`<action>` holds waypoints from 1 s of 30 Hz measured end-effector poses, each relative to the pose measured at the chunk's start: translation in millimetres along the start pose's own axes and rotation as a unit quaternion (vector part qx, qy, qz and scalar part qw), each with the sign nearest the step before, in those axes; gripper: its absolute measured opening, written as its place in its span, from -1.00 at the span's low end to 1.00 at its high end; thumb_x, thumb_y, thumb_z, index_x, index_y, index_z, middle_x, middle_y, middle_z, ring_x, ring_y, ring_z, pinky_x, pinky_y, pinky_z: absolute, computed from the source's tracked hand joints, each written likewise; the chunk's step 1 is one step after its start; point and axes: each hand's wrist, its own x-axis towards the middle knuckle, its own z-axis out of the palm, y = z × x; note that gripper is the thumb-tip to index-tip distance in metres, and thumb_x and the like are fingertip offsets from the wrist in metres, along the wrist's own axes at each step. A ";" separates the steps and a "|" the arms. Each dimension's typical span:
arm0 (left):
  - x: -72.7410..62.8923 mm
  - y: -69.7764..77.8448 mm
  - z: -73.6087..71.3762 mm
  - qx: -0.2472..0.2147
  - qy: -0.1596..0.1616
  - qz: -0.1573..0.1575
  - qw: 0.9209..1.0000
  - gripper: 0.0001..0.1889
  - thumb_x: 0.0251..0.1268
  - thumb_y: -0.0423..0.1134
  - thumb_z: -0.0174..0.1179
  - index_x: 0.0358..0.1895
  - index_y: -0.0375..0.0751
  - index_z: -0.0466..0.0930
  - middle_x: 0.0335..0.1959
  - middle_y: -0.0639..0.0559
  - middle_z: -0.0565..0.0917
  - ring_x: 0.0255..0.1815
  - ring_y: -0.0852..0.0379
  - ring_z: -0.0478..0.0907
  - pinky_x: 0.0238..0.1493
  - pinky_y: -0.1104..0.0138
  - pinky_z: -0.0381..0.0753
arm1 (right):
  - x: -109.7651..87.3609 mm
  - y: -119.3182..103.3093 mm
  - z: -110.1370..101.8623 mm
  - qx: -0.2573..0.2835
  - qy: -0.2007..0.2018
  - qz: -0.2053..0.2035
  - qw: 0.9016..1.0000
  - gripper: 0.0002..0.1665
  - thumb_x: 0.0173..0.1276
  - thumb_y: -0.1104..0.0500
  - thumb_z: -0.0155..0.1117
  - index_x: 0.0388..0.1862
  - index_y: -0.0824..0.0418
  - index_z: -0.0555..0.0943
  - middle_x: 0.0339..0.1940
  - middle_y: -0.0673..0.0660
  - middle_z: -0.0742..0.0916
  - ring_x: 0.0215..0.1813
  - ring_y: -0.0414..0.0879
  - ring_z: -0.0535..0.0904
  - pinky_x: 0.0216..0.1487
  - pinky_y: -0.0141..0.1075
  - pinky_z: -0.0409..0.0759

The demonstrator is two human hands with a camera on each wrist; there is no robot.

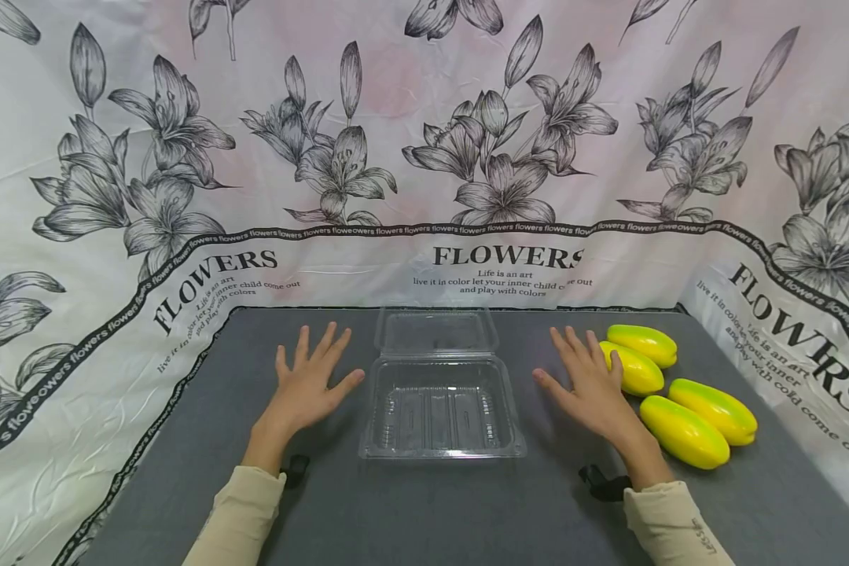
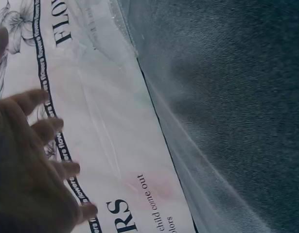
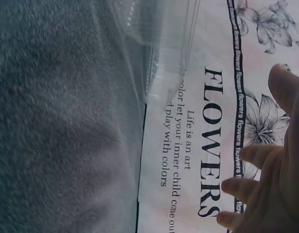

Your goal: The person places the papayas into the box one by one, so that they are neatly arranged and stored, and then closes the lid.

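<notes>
A clear plastic clamshell box [image 1: 442, 450] sits on the grey table with its lid [image 1: 436, 332] folded back toward the wall. Left of it, my left hand [image 1: 310, 389] spreads its fingers and holds nothing; the left wrist view also shows that hand [image 2: 32, 165] with fingers apart. To the box's right, my right hand [image 1: 589, 385] is likewise spread, its little finger overlapping a yellow-green fruit [image 1: 640, 373] from this angle. Whether they touch I cannot tell. In the right wrist view the right hand [image 3: 271, 170] grips nothing, and part of the clear box [image 3: 161, 63] appears.
Several smooth oval yellow-green fruits, among them one at the back [image 1: 644, 344] and one in front [image 1: 682, 432], lie in two pairs on the right. Flower-printed cloth [image 1: 368, 267] walls the grey table [image 1: 410, 511] at the back and both sides.
</notes>
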 end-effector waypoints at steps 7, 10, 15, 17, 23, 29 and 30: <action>-2.5 0.5 8.1 -0.044 -0.048 0.056 0.996 -0.10 0.36 0.33 0.16 0.66 0.14 0.03 0.72 -0.03 -0.08 0.71 -0.30 -0.40 0.51 -0.43 -0.41 | -2.0 -0.3 10.4 0.025 -0.014 -0.030 0.999 -0.02 0.48 -0.30 0.14 0.69 0.08 0.05 0.67 0.37 0.16 0.65 0.45 -0.12 0.47 0.51 -0.29; -4.6 1.0 11.9 -0.062 -0.073 0.076 0.993 -0.07 0.30 0.28 0.27 0.65 0.12 0.06 0.71 -0.02 -0.05 0.71 -0.29 -0.36 0.52 -0.43 -0.33 | -2.0 -1.5 14.0 0.033 -0.015 -0.041 0.999 -0.03 0.48 -0.27 0.17 0.68 0.07 0.08 0.67 0.35 0.17 0.65 0.44 -0.10 0.48 0.50 -0.26; -8.1 1.1 17.4 -0.090 -0.097 0.101 0.986 -0.06 0.24 0.18 0.38 0.63 0.06 0.13 0.70 -0.04 0.02 0.71 -0.31 -0.31 0.50 -0.45 -0.27 | -2.6 -3.7 18.8 0.044 -0.018 -0.052 0.998 -0.05 0.47 -0.25 0.20 0.67 0.06 0.12 0.68 0.30 0.19 0.65 0.41 -0.05 0.47 0.50 -0.19; -8.6 1.3 19.2 -0.090 -0.099 0.104 0.986 -0.06 0.23 0.16 0.39 0.62 0.06 0.14 0.70 -0.03 0.04 0.71 -0.30 -0.29 0.52 -0.44 -0.26 | -3.0 -4.2 20.7 0.044 -0.021 -0.052 0.997 -0.05 0.47 -0.25 0.19 0.67 0.06 0.12 0.67 0.30 0.20 0.65 0.40 -0.04 0.47 0.49 -0.17; -8.5 2.9 23.5 -0.072 -0.083 0.117 0.987 -0.08 0.21 0.19 0.38 0.60 0.02 0.20 0.68 0.03 0.11 0.71 -0.27 -0.19 0.54 -0.40 -0.17 | -4.7 -3.8 25.3 0.049 -0.029 -0.049 0.997 -0.06 0.47 -0.25 0.18 0.67 0.07 0.12 0.66 0.31 0.23 0.64 0.39 0.00 0.47 0.47 -0.14; -7.6 4.1 26.2 -0.070 -0.070 0.126 0.987 -0.11 0.22 0.20 0.36 0.57 -0.01 0.26 0.66 0.05 0.18 0.70 -0.26 -0.09 0.51 -0.41 -0.05 | -6.3 -2.2 26.8 0.053 -0.034 -0.047 0.997 -0.07 0.47 -0.26 0.17 0.66 0.07 0.14 0.66 0.31 0.24 0.63 0.40 0.03 0.46 0.45 -0.10; -7.4 4.0 26.8 -0.071 -0.069 0.126 0.987 -0.11 0.22 0.19 0.37 0.57 -0.01 0.26 0.66 0.05 0.18 0.70 -0.26 -0.08 0.50 -0.42 -0.03 | -6.6 -1.9 26.8 0.054 -0.036 -0.045 0.997 -0.07 0.47 -0.26 0.17 0.66 0.06 0.15 0.65 0.31 0.25 0.62 0.40 0.04 0.45 0.45 -0.08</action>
